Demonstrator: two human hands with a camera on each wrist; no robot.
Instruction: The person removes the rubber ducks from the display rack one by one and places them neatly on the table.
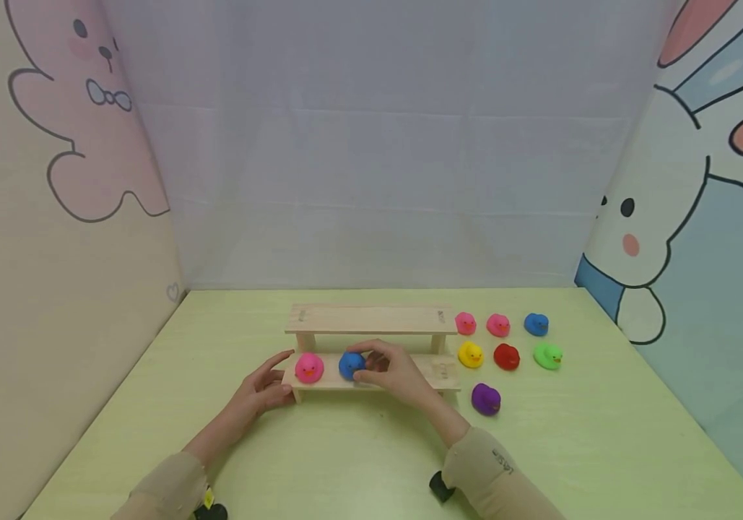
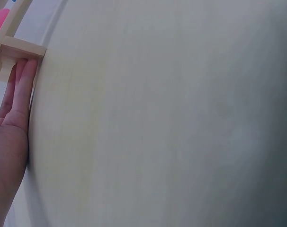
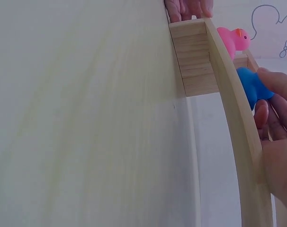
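A two-step wooden shelf (image 1: 371,318) stands on the table. On the left of its lower step sits a pink rubber duck (image 1: 309,368). Beside that duck, my right hand (image 1: 392,371) pinches a blue rubber duck (image 1: 349,366) between thumb and fingers, at the lower step's surface. The right wrist view shows the blue duck (image 3: 251,87) close by the pink duck (image 3: 232,41). My left hand (image 1: 255,393) touches the left end of the lower step with fairly straight fingers. In the left wrist view, its fingers (image 2: 24,90) reach the wooden end piece (image 2: 22,48).
Right of the shelf stand two pink ducks (image 1: 498,325), a blue duck (image 1: 536,324), a yellow duck (image 1: 471,354), a red duck (image 1: 506,357), a green duck (image 1: 548,355) and a purple duck (image 1: 486,399). A white curtain (image 1: 377,144) hangs behind the table.
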